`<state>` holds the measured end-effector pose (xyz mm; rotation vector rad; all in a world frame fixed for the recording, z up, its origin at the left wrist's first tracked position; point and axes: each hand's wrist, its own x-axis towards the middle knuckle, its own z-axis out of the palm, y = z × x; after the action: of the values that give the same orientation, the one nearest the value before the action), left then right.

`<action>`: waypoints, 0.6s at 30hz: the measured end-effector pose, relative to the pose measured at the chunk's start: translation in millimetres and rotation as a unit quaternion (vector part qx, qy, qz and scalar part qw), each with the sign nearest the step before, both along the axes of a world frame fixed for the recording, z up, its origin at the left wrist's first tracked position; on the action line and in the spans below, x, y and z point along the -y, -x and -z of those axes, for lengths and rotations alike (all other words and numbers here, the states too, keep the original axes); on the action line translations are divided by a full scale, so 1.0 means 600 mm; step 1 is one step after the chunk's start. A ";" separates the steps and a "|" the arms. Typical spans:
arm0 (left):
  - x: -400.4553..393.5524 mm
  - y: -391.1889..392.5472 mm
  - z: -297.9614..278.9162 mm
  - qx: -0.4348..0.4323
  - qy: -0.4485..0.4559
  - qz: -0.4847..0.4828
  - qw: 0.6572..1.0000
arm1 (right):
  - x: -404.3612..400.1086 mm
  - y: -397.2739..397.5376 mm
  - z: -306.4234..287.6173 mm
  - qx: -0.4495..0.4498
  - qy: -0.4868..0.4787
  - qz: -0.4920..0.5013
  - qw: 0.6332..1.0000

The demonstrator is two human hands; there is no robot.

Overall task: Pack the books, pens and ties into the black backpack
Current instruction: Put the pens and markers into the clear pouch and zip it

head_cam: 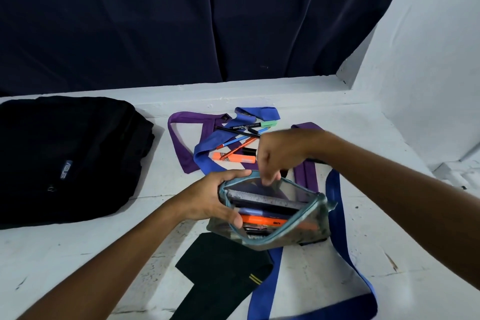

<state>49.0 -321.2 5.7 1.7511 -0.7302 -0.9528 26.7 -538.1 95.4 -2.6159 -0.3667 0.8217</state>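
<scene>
Several pens (240, 138) and ties (207, 148) lie loose on the tabletop (78, 254); the black backpack (70, 158) sits apart. Left hand (215, 197) grips the open pencil pouch (272, 215); right hand's (275, 156) grip pinches its far rim. No books visible.

Left hand (215, 196) palm inward, fingers (235, 173) curled over far rim, thumb on near rim. Right hand (275, 156) above, wrist bent, fingertips pointing down, pinching. Both forearms bare, reaching forward.

The black backpack (70, 158), at nine o'clock, bears a small silver ASUS logo, seen upside down. The ruler (262, 199) in the pencil pouch (272, 215) shows graduation marks, its numbers unreadable.
</scene>
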 end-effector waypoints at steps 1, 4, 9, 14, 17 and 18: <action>-0.001 0.001 -0.001 -0.003 0.004 0.003 1.000 | 0.016 -0.013 -0.001 0.041 -0.032 0.043 0.998; -0.004 0.003 -0.008 -0.006 0.017 0.010 1.000 | 0.061 -0.054 0.027 0.155 -0.094 0.185 0.966; -0.010 0.003 -0.012 -0.008 0.030 0.005 0.999 | 0.062 -0.086 0.111 0.155 -0.102 0.195 0.963; -0.012 0.003 -0.017 -0.014 0.045 -0.002 0.999 | 0.045 -0.124 0.158 0.166 0.051 0.193 0.966; -0.015 0.003 -0.016 -0.016 0.048 -0.010 0.999 | 0.046 -0.128 0.153 0.156 0.081 0.206 0.963; -0.016 0.002 -0.014 -0.017 0.047 -0.012 0.999 | 0.048 -0.128 0.145 0.168 0.081 0.225 0.956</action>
<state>47.6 -311.8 14.3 1.6539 -0.7203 -0.9150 103.8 -567.1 8.3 -2.8267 0.2211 0.2635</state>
